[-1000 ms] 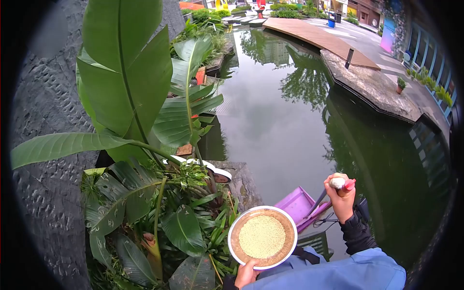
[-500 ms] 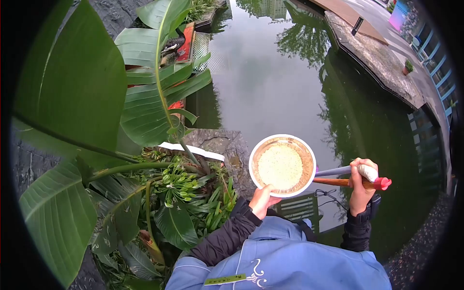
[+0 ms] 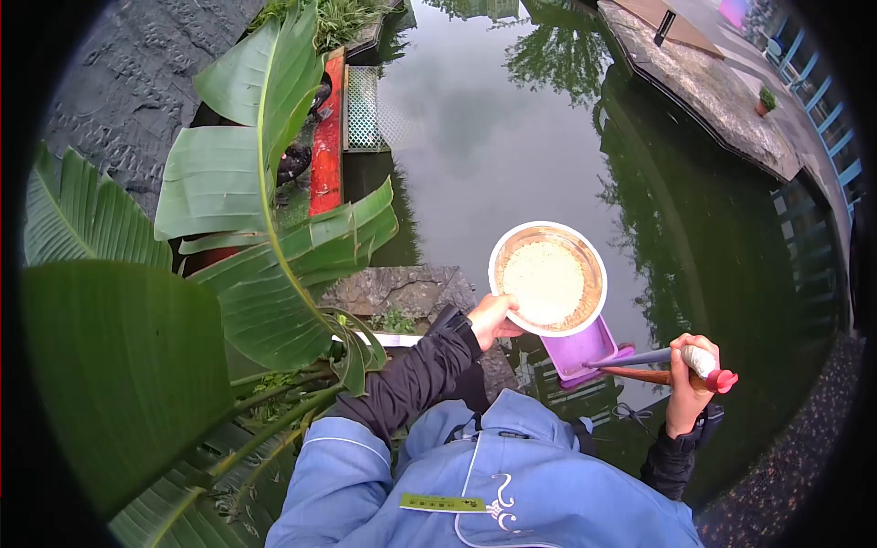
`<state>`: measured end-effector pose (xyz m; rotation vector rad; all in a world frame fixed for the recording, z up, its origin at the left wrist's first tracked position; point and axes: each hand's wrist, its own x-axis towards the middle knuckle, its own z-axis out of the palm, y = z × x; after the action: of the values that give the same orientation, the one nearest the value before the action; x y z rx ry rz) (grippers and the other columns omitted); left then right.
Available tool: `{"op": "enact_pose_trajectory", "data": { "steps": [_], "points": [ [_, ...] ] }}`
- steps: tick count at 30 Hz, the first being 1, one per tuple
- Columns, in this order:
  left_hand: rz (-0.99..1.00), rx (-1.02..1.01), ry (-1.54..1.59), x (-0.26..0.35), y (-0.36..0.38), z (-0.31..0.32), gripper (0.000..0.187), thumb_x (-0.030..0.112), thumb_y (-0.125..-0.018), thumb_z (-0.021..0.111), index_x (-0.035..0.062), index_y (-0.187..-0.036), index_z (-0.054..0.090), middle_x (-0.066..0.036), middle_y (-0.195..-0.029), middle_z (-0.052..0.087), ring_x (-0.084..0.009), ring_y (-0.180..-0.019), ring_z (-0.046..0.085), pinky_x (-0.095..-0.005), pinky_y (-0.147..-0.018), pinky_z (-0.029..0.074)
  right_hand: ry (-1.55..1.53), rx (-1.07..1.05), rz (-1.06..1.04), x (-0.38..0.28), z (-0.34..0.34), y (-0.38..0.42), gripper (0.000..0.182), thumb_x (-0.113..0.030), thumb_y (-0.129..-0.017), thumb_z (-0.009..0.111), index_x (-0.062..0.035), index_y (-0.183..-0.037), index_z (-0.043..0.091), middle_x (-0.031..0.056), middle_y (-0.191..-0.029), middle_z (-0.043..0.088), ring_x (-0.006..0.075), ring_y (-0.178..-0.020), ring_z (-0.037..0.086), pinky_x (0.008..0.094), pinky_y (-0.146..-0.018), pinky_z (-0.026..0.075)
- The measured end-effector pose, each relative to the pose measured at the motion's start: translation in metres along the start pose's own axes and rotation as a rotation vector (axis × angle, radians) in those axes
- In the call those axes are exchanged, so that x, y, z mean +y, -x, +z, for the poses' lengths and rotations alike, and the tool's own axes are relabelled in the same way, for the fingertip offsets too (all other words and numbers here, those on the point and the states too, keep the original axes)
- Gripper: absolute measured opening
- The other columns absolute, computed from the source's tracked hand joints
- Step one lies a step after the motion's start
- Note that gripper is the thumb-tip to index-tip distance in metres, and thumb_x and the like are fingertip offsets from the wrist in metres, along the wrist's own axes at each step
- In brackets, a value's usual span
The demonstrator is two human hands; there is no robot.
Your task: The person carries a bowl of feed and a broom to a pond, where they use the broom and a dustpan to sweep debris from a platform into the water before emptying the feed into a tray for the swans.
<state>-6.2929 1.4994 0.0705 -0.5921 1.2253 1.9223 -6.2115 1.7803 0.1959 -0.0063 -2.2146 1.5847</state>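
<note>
One metal bowl of pale grain, pinched at its near rim by your left grip; thumb over the rim, bowl tilted toward you. Your right grip, closed around two handles together: a grey handle with a white-wrapped end, and a brown wooden handle with a red end. Both run left from your right grip to a purple scoop, just below the bowl in view, partly hidden by it. Whether bowl and scoop touch, cannot tell. Left of your left grip: broad green leaves, a stone ledge. Beyond both grips: dark green pond water. Farther out, upper right: a stone bank, one potted plant.
</note>
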Motion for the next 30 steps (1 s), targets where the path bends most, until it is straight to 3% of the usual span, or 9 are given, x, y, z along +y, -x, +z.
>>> {"op": "enact_pose_trajectory", "data": {
  "steps": [1,5,9,12,20,30],
  "points": [
    [-0.007,0.042,-0.026,0.019,-0.006,-0.02,0.043,0.014,-0.078,0.043,-0.0007,-0.118,0.039,-0.016,-0.109,0.055,-0.0258,-0.095,0.056,-0.0412,-0.088,0.04,0.016,0.007,0.036,-0.003,0.009,-0.007,0.023,0.008,-0.076,0.054,-0.0022,-0.096,0.048,0.0062,-0.087,0.053,0.0125,-0.079,0.051,0.0245,-0.073,0.041],
    [0.04,0.237,-0.146,0.089,-0.031,-0.125,0.046,0.013,-0.078,0.042,-0.0009,-0.121,0.036,-0.017,-0.109,0.054,-0.0272,-0.098,0.055,-0.042,-0.089,0.039,0.033,0.024,0.082,0.001,0.05,-0.031,0.023,0.008,-0.076,0.053,-0.0022,-0.096,0.048,0.006,-0.087,0.052,0.0125,-0.08,0.051,0.0245,-0.073,0.041],
    [0.162,0.398,0.033,0.141,-0.022,-0.233,0.048,0.01,-0.077,0.04,0.0003,-0.123,0.032,-0.017,-0.113,0.051,-0.0306,-0.098,0.055,-0.042,-0.088,0.04,0.028,0.018,0.093,0.003,0.095,-0.054,0.023,0.008,-0.076,0.053,-0.002,-0.097,0.048,0.0059,-0.087,0.052,0.0124,-0.08,0.05,0.0244,-0.073,0.041],
    [0.331,0.573,0.185,0.168,0.015,-0.296,0.047,0.008,-0.076,0.04,0.0006,-0.122,0.033,-0.017,-0.107,0.054,-0.0294,-0.093,0.057,-0.0408,-0.084,0.043,0.012,-0.024,0.071,-0.005,0.146,-0.08,0.023,0.008,-0.076,0.053,-0.0018,-0.096,0.048,0.0057,-0.087,0.052,0.0123,-0.08,0.05,0.0242,-0.073,0.041],
    [0.471,0.754,0.441,0.137,0.091,-0.427,0.043,0.014,-0.074,0.044,0.0009,-0.115,0.04,-0.015,-0.103,0.056,-0.0287,-0.087,0.058,-0.0415,-0.081,0.044,-0.229,-0.33,0.07,-0.036,0.309,-0.145,0.026,0.011,-0.073,0.056,-0.0027,-0.095,0.05,0.0058,-0.088,0.053,0.0122,-0.081,0.053,0.0248,-0.074,0.043],
    [0.42,0.949,0.748,0.088,0.125,-0.478,0.043,0.012,-0.074,0.041,-0.002,-0.115,0.039,-0.017,-0.1,0.058,-0.0305,-0.089,0.059,-0.0408,-0.085,0.043,-0.346,-0.789,-0.235,-0.071,0.55,-0.199,0.026,0.012,-0.066,0.059,-0.0033,-0.086,0.054,0.0063,-0.078,0.059,0.0141,-0.073,0.057,0.0255,-0.069,0.045]
  ]
}}
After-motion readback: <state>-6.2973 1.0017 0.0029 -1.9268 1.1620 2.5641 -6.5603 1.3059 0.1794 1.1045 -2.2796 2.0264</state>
